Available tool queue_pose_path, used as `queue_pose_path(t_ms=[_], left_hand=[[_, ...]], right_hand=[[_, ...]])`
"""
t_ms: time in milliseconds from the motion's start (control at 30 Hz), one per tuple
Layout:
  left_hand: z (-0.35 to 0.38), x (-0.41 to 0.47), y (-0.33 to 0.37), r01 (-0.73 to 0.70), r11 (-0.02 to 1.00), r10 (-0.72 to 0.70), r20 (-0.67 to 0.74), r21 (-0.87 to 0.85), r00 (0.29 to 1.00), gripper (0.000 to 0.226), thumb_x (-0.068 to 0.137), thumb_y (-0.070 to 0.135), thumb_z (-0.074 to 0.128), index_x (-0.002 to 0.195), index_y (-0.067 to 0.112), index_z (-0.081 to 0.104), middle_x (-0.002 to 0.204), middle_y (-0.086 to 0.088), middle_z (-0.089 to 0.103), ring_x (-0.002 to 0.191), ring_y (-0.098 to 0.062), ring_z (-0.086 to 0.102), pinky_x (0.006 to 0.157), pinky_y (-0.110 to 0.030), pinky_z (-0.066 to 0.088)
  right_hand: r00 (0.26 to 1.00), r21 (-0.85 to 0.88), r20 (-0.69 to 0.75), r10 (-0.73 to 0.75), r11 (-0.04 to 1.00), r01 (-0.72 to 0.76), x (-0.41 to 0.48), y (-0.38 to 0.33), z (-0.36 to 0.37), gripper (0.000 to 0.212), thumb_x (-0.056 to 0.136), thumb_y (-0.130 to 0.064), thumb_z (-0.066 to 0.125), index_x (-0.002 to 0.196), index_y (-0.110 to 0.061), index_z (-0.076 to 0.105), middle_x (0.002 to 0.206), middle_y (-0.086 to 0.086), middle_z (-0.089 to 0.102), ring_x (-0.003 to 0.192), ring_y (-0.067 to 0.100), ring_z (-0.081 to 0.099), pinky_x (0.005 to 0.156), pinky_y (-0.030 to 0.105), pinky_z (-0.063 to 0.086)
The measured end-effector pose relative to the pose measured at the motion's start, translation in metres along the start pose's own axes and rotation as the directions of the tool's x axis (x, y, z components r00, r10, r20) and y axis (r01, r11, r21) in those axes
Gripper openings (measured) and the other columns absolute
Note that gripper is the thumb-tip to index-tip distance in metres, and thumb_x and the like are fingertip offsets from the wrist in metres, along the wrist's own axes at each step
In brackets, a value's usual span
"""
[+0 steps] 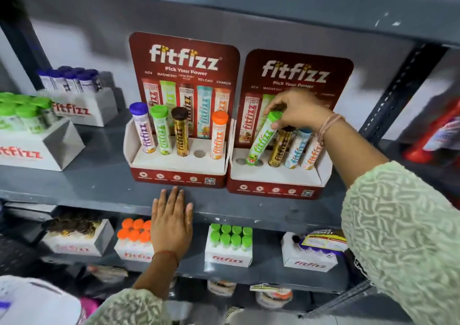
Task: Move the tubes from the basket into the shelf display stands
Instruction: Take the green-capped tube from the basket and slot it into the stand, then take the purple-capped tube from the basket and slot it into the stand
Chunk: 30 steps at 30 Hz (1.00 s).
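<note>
Two red display stands sit side by side on the grey shelf. The left stand (178, 175) holds purple, green, brown and orange capped tubes, with one bare hole (199, 153) between brown and orange. My right hand (298, 110) grips the cap of a green-capped tube (262, 141), tilted, its base at the second hole of the right stand (273, 187). Brown, blue and orange tubes stand to its right, and the leftmost hole (240, 161) is bare. My left hand (171, 221) lies flat on the shelf's front edge, fingers apart. No basket is in view.
White boxes of purple-capped (74, 80) and green-capped tubes (22, 110) stand at the shelf's left. The lower shelf carries boxes of brown, orange (135, 232), green (230, 236) and purple tubes. A perforated upright post (398, 90) rises at the right, with a red item beyond it.
</note>
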<state>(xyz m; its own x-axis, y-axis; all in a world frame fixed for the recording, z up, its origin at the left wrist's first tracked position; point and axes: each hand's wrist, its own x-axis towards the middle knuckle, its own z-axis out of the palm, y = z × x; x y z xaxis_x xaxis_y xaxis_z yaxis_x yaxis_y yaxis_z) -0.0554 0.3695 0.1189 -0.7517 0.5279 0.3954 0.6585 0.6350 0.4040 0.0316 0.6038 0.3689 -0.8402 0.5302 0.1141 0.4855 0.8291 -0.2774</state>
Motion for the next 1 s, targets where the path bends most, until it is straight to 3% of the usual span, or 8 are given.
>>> queue_pose_path(t_ms=[300,500,600,667,733,800,867,1000], left_hand=[[-0.001,0.000,-0.002,-0.015,1.000,0.015,0.051,0.012,0.999,0.074,0.096,0.048,0.007,0.121,-0.004,0.054,0.126,-0.022,0.054,0.122,-0.042,0.041,0.105,-0.039,0.012],[0.001,0.000,-0.001,-0.018,1.000,0.017,0.042,0.018,0.999,0.060,0.091,0.038,0.022,0.125,-0.004,0.049,0.130,-0.022,0.051,0.125,-0.040,0.037,0.106,-0.040,0.010],[-0.003,0.000,-0.002,-0.043,0.999,0.044,0.039,-0.012,0.998,0.067,0.094,0.045,0.016,0.128,-0.003,0.047,0.133,-0.021,0.048,0.127,-0.038,0.034,0.107,-0.042,0.013],[-0.007,-0.002,-0.008,-0.045,0.997,0.046,0.006,-0.060,0.999,0.072,0.095,0.049,0.009,0.129,-0.004,0.043,0.135,-0.022,0.045,0.129,-0.036,0.031,0.107,-0.039,0.011],[-0.017,-0.010,-0.023,-0.006,0.996,0.002,-0.047,-0.088,0.999,0.069,0.096,0.046,0.010,0.131,-0.006,0.039,0.137,-0.025,0.041,0.130,-0.035,0.027,0.107,-0.039,0.011],[-0.027,-0.033,-0.052,0.067,0.995,-0.072,-0.082,-0.072,0.994,0.064,0.097,0.042,0.014,0.133,-0.007,0.036,0.138,-0.027,0.038,0.131,-0.036,0.024,0.108,-0.040,0.012],[-0.037,-0.068,-0.091,0.195,0.980,-0.197,-0.103,-0.030,0.975,0.061,0.096,0.038,0.019,0.133,-0.007,0.035,0.139,-0.027,0.037,0.132,-0.036,0.023,0.108,-0.041,0.012],[-0.056,-0.156,-0.159,0.499,0.864,-0.490,-0.109,0.072,0.865,0.057,0.091,0.031,0.026,0.130,-0.008,0.039,0.137,-0.028,0.040,0.129,-0.041,0.029,0.104,-0.046,0.015]], right_hand=[[0.995,-0.111,0.058,-0.085,0.990,0.091,-0.003,-0.009,0.004,0.034,0.067,-0.001,0.073,0.097,-0.016,0.068,0.123,0.007,0.061,0.112,0.024,0.053,0.087,0.025,0.037],[0.989,-0.123,0.103,-0.105,0.985,0.118,0.003,-0.007,0.016,0.036,0.065,0.005,0.071,0.093,-0.018,0.068,0.122,0.008,0.061,0.111,0.025,0.053,0.085,0.026,0.040],[0.985,-0.145,0.144,-0.096,0.983,0.117,-0.003,-0.004,0.012,0.052,0.068,0.008,0.067,0.110,-0.023,0.060,0.132,0.007,0.053,0.108,0.025,0.054,0.086,0.031,0.045],[0.987,-0.134,0.016,-0.160,0.978,0.161,-0.014,-0.015,0.020,0.066,0.070,0.008,0.063,0.124,-0.027,0.049,0.141,0.007,0.044,0.119,0.027,0.047,0.098,0.037,0.040],[0.903,-0.092,-0.273,-0.330,0.944,0.317,-0.028,-0.041,0.043,0.054,0.069,0.000,0.063,0.118,-0.022,0.056,0.134,0.010,0.052,0.123,0.029,0.044,0.103,0.041,0.033],[0.776,0.012,-0.405,-0.483,0.846,0.533,-0.043,-0.078,0.088,0.034,0.069,-0.004,0.062,0.101,-0.014,0.065,0.113,0.012,0.066,0.107,0.030,0.055,0.094,0.039,0.042],[0.695,0.091,-0.363,-0.620,0.719,0.689,-0.061,-0.117,0.149,0.022,0.073,-0.003,0.060,0.092,-0.011,0.067,0.102,0.013,0.070,0.096,0.028,0.057,0.086,0.035,0.043],[0.597,0.250,-0.142,-0.790,0.555,0.794,-0.085,-0.194,0.257,0.018,0.071,-0.001,0.055,0.082,-0.008,0.068,0.088,0.014,0.073,0.079,0.033,0.065,0.072,0.036,0.053]])
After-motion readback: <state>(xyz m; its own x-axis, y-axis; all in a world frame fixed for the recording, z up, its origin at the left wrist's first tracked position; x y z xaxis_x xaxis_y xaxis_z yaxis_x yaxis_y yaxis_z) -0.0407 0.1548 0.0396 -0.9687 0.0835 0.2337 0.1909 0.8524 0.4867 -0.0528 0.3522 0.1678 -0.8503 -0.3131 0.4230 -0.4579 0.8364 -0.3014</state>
